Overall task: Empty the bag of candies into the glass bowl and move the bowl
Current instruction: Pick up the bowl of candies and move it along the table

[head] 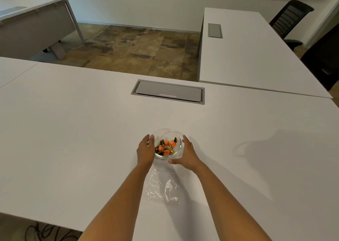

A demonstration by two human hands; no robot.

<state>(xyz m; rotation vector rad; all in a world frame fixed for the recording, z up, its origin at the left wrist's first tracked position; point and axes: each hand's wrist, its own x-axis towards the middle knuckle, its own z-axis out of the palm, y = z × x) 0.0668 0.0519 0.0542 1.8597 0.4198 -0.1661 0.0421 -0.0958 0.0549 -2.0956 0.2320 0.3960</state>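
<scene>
Far left desk: a second white desk stands across the patterned floor, well apart from the working surface.
Cables: dark cords lie on the floor under the near edge of the table, at lower left.
Table: a broad white top that bears everything in play.
Left hand: lies against the left wall of the bowl, fingers curved along the glass and the fingertips at its rim; the hand is cupped open against the side and not closed around anything.
Glass bowl: a small clear bowl, upright on the table, between the two hands and just beyond the bag.
Candies: a heap of wrapped sweets, orange, gold and dark, all inside the bowl.
Bag: clear plastic, crumpled and flat on the table between the forearms, nearer the person than the bowl; no sweets show in it.
Cable hatch: a grey flap set in the table top, beyond the bowl.
Right hand: open, fingers stretched past the right side of the bowl and thumb under its near edge; whether the palm touches the glass I cannot tell.
Right desk: another white desk, butted against the table's far right.
Chair: a black office chair behind that desk.
</scene>
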